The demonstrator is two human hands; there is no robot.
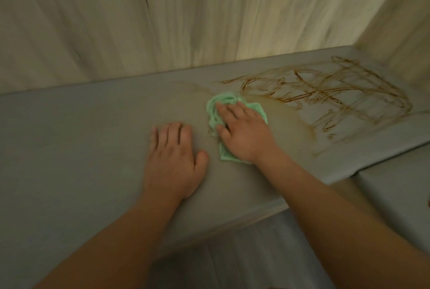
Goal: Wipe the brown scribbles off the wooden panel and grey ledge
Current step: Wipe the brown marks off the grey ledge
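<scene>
grey ledge [81, 126]: matt, smooth, painted look. wooden panel [162, 14]: pale wood grain, dark streaks, low sheen. cloth [215, 107]: mint-green soft fabric, crumpled. brown scribbles [325, 93]: thin, slightly glossy lines; a faint tan smear beside the cloth.

Mint cloth [223, 102], seemingly rust-brown scribbles [325, 90]

Cloth [215, 105] on the ledge [81, 126], panel [162, 21] behind
Right hand [244, 135] on the cloth; left hand [173, 160] just left of it, scribbles [337, 93] to its right.
</scene>
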